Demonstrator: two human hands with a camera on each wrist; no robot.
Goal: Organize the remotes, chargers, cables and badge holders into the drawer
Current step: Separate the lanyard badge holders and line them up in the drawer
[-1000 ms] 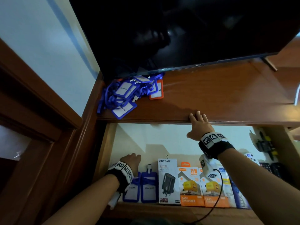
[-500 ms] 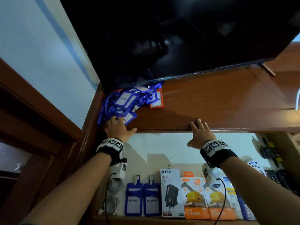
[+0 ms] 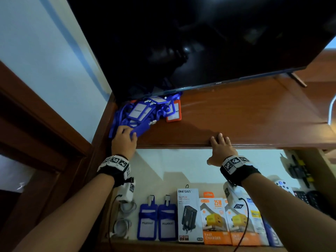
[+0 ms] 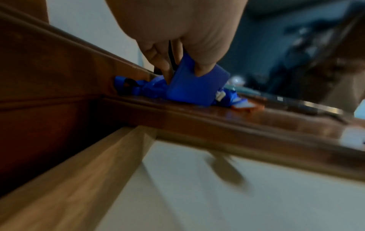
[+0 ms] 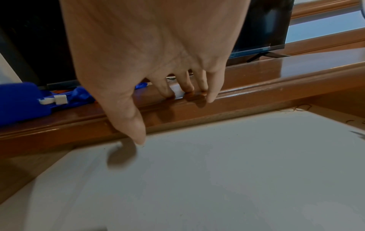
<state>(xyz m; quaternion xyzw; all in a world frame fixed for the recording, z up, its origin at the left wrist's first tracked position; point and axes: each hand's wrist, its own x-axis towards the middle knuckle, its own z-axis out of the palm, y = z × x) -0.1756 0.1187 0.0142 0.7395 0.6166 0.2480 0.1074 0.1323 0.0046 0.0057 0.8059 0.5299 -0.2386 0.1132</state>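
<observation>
from the head view, the left hand (image 3: 124, 138) is up on the wooden counter (image 3: 236, 113) at its left corner, fingers curled into the near edge of a heap of blue badge holders (image 3: 143, 113) and lanyards lying under the lower edge of the tv (image 3: 200, 42). one orange badge holder (image 3: 174, 113) lies at the heap's right side. the right hand (image 3: 221, 148) rests on the counter's front lip, fingers straight and spread, holding nothing. below, in the open drawer (image 3: 200, 166), two blue badge holders (image 3: 157, 221) stand side by side; grey coiled cables (image 3: 125, 215) lie to their left, a row of boxed chargers (image 3: 216, 219) to their right, and remotes (image 3: 291, 190) at the far right.

from the left wrist view, blurred, the left hand's grip is clamped on a blue badge holder (image 4: 195, 87): thumb (image 4: 204, 68) on its near face, fingers behind it, with the holder tilted up off the counter while its lower edge is down among the heap.

from the right wrist view, the right hand's fingertips (image 5: 211, 96) press on the counter edge, the thumb (image 5: 136, 129) hanging below it over the drawer's pale floor; its grip is apart.
</observation>
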